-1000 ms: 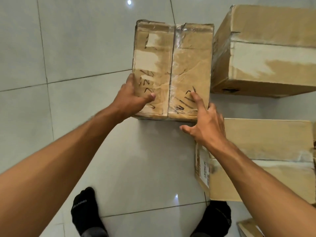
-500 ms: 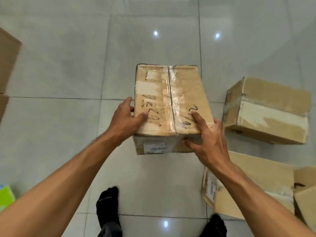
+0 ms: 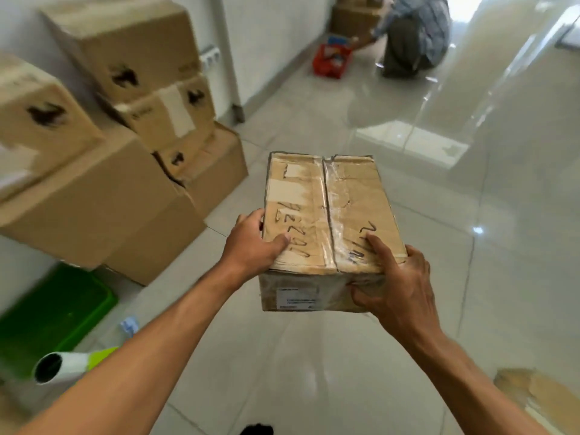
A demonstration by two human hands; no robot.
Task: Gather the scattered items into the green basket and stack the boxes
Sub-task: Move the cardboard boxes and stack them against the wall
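Observation:
I hold a taped cardboard box (image 3: 326, 211) with black handwriting on top, lifted off the floor in front of me. My left hand (image 3: 251, 246) grips its near left edge, thumb on the top. My right hand (image 3: 395, 281) grips the near right corner, fingers wrapped under the front face. A stack of cardboard boxes (image 3: 103, 171) stands against the wall at the left. The green basket (image 3: 53, 312) sits on the floor below that stack. A white and green tube (image 3: 66, 365) lies beside the basket, with a small blue packet (image 3: 129, 326) near it.
Another person (image 3: 411, 36) crouches at the far end by a red basket (image 3: 332, 61) and more boxes. A further cardboard box (image 3: 533, 400) lies at the bottom right. Glossy tiled floor stretches ahead and to the right. A white pillar (image 3: 229, 54) rises behind the stack.
I have lifted the box off the floor and turned toward the wall. The stack, the green basket and the far person have come into view; the loose floor boxes have left it.

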